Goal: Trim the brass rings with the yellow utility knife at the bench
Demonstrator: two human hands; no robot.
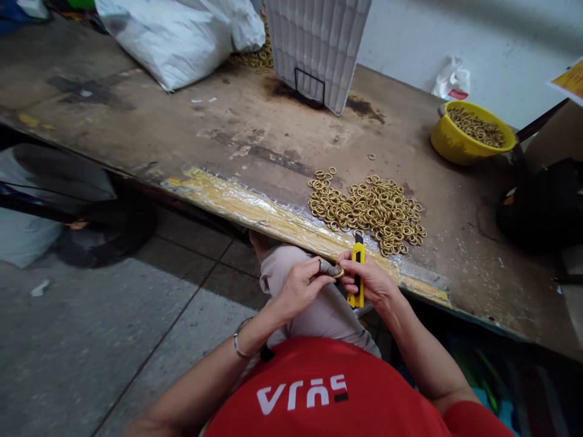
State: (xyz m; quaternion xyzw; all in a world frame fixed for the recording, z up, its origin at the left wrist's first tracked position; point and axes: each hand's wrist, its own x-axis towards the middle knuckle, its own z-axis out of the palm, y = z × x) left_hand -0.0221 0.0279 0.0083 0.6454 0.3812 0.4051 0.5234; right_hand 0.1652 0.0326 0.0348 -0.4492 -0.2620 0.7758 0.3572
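Observation:
My right hand (376,280) is closed around a yellow utility knife (358,276), its dark tip pointing up and away from me. A small brass-coloured ring (339,273) is pinched at the fingertips of my left hand (303,284), whose index finger has a grey wrapping. My right fingertips meet the ring from the other side. Both hands are over my lap, just before the table's taped edge (255,206). Beyond them lies a loose pile of similar rings (378,209) on the table.
At the right stands a yellow bowl (460,145) full of rings. A grey ribbed panel (319,48) leans upright at the back on a black wire stand. White sacks (177,45) lie at the back left, more rings beside them. A dark object (542,206) sits at right.

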